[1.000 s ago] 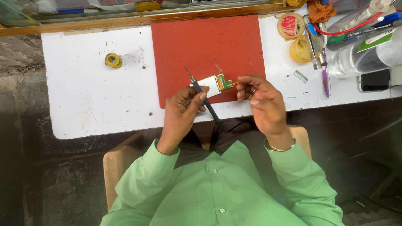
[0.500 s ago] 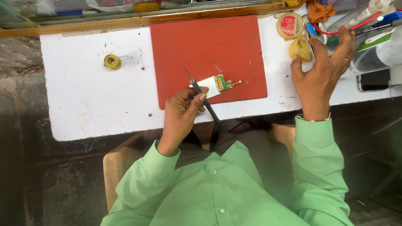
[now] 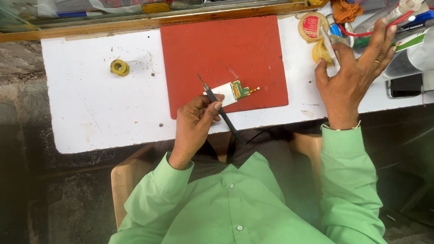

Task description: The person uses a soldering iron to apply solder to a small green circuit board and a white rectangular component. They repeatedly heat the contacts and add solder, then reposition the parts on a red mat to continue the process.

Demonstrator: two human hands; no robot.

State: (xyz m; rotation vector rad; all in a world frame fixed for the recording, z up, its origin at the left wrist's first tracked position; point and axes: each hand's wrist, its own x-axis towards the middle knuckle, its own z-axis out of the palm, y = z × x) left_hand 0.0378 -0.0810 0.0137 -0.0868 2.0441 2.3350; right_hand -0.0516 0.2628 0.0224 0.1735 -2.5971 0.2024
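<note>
While left hand [image 3: 195, 118] grips soldering iron [image 3: 220, 111], small module [image 3: 229, 92] seemingly touches its fingertips

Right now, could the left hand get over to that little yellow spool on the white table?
Probably yes: the table between the left hand and yellow spool lies bare, though its grip holds a soldering iron.

A yellow solder reel [image 3: 120, 67] lies far left on the white table [image 3: 90, 108]. A round tin [image 3: 313, 26], orange cloth [image 3: 346, 10] and phone [image 3: 406, 85] sit far right.
</note>
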